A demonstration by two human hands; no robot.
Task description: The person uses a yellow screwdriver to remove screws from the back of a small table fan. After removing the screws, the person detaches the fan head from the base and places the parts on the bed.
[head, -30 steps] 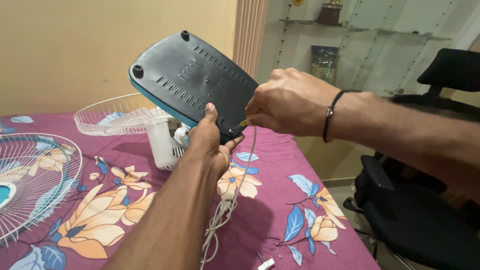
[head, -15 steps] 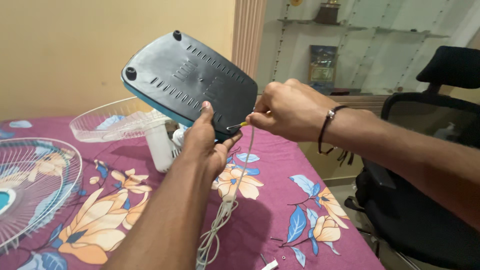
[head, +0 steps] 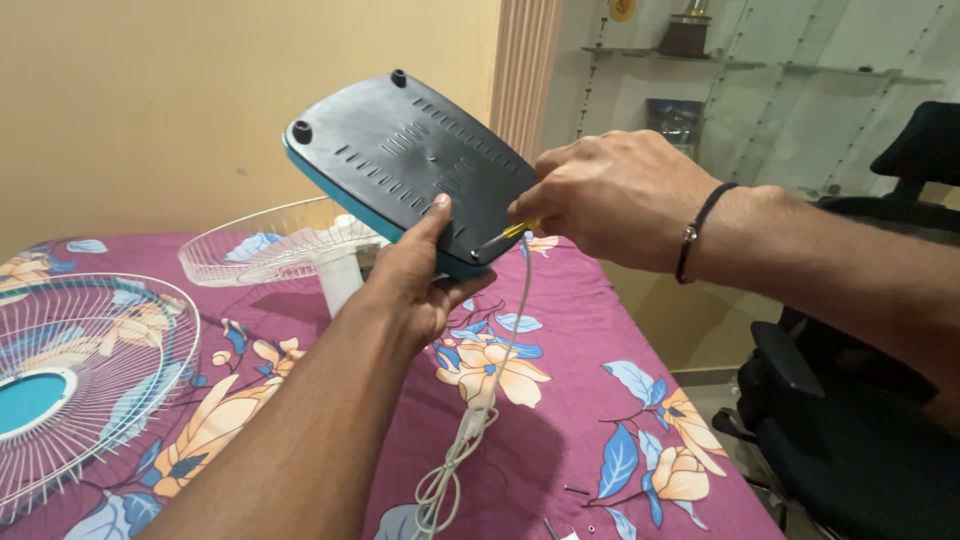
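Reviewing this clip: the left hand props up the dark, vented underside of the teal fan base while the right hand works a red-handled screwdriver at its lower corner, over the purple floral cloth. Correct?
Not quite: the screwdriver handle is yellow, not red, as the head view shows. Otherwise it holds: the left hand props up the dark, vented underside of the teal fan base, and the right hand works the screwdriver at its lower corner, over the purple floral cloth.

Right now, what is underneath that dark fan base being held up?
Under the fan base: the left hand gripping its edge, a white cord hanging down, and the flowered bedsheet. Its inside is covered.
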